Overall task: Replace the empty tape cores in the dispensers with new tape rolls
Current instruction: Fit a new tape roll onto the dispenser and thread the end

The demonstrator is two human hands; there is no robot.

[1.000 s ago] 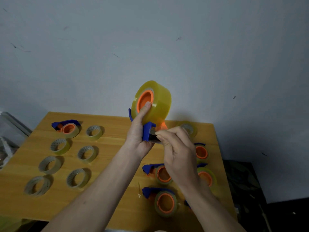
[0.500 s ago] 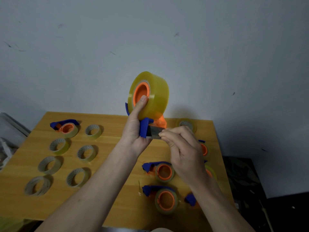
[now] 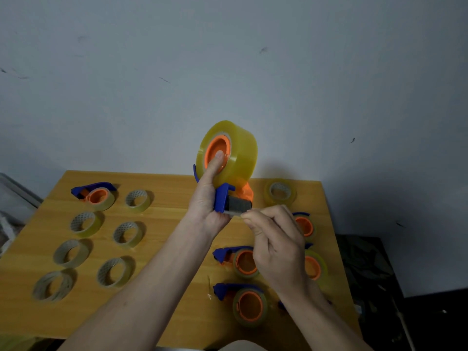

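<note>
My left hand [image 3: 207, 198] grips the dispenser [image 3: 224, 200] above the desk [image 3: 174, 203], thumb on the new roll's [image 3: 233, 150] hub, while my right hand [image 3: 274, 239] pinches the tape end, probably to thread next.

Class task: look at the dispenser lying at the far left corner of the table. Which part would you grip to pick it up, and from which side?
Grip the blue handle of the far-left dispenser, probably coming from above. It lies flat on the table with the handle running along its far edge, clear of the loose cores nearby. The tape roll on its orange hub is round and smooth, a poorer hold.
</note>
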